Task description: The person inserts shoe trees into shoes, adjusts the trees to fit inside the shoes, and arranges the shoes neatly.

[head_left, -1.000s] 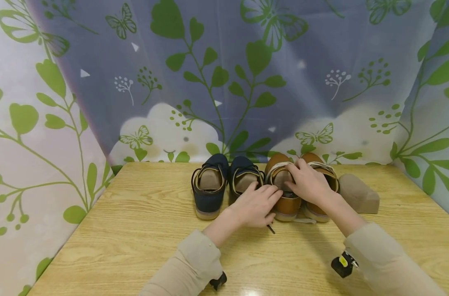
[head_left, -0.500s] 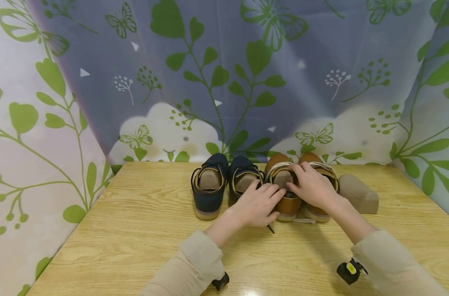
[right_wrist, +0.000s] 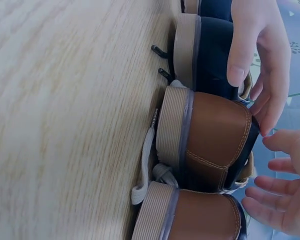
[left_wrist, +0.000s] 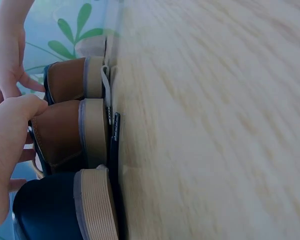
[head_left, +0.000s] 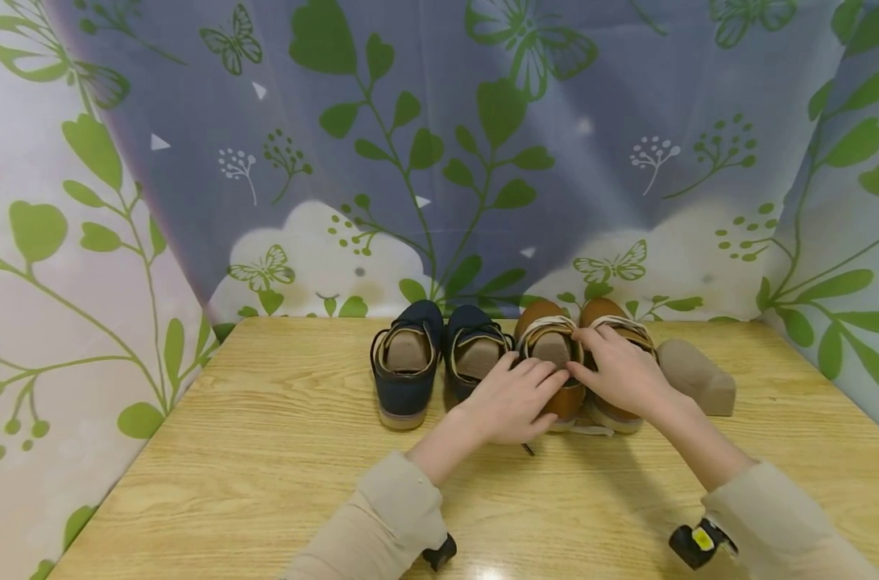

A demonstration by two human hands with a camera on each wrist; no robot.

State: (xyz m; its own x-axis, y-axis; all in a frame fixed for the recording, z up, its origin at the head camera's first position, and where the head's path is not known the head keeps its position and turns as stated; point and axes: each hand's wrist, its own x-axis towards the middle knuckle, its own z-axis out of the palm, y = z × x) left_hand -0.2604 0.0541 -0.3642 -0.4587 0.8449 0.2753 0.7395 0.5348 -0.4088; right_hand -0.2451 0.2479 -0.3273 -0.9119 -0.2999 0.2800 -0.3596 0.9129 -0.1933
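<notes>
A pair of navy lace-up shoes, the left one [head_left: 403,395] and the right one [head_left: 462,321], stands beside a brown pair, its left shoe [head_left: 568,399] and right shoe [head_left: 604,309]. Beige inserts [head_left: 551,350] show inside both navy shoes and the left brown one. My left hand [head_left: 512,399] reaches over the right navy shoe, its fingertips at the left brown shoe's heel collar. My right hand [head_left: 620,366] lies over the right brown shoe, partly hiding it, fingers spread towards the left brown shoe's opening. In the right wrist view its fingers [right_wrist: 272,200] hold nothing.
A loose beige shoe insert [head_left: 696,379] lies right of the brown pair. A white lace [head_left: 591,430] and a dark lace end [head_left: 528,449] trail on the wooden table [head_left: 265,451] behind the heels. A patterned cloth [head_left: 381,161] hangs behind the shoes.
My right hand has drawn back slightly to the right, uncovering more of the left brown shoe's opening. My left hand has barely shifted. The shoes keep their places, and the head view has turned slightly.
</notes>
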